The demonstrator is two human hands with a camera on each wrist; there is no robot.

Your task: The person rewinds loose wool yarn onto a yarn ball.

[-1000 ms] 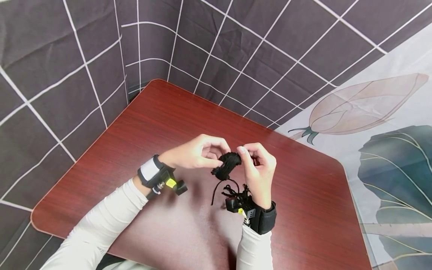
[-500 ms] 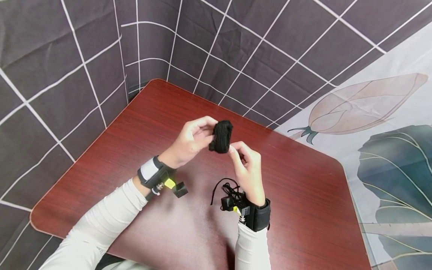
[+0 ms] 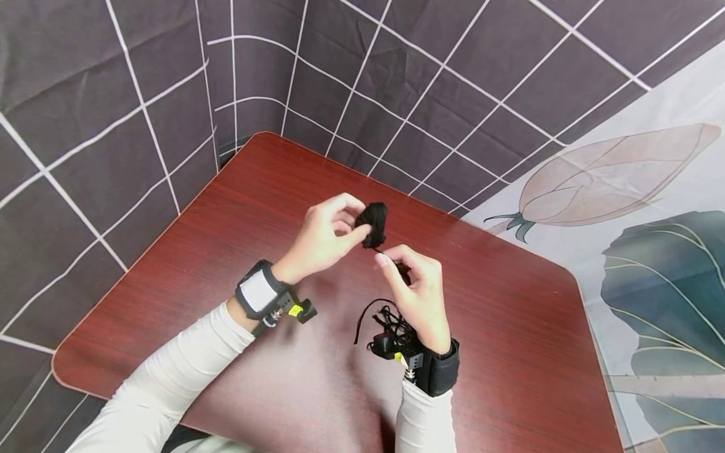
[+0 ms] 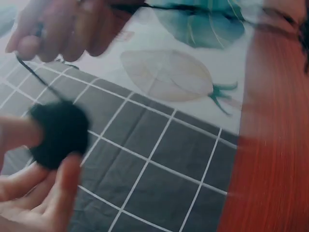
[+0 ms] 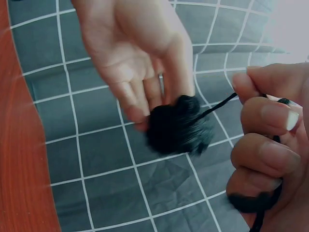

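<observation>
A small wound bundle of black cord (image 3: 375, 225) is held up over the table by my left hand (image 3: 328, 236), its thumb and fingers gripping one side. From the bundle a short taut strand (image 5: 217, 105) runs to my right hand (image 3: 416, 292), which pinches it between thumb and forefinger. More of that cord passes through the right hand's curled fingers, as the right wrist view shows. In the left wrist view the bundle (image 4: 63, 135) looks blurred between left thumb and fingers. Below the right hand, a loose tangle of black cord (image 3: 391, 318) lies on the table, partly hidden by the wrist camera.
The reddish-brown wooden table (image 3: 272, 189) has rounded corners. Dark grid-patterned cloth (image 3: 340, 75) stands along its back and left, and a white leaf-print cloth (image 3: 595, 251) along the right. Each wrist wears a strapped camera.
Both hands have shifted: the bundle rose away from me, then turned in the left hand. The right hand has drawn slightly off it, with a strand now stretched between them.
</observation>
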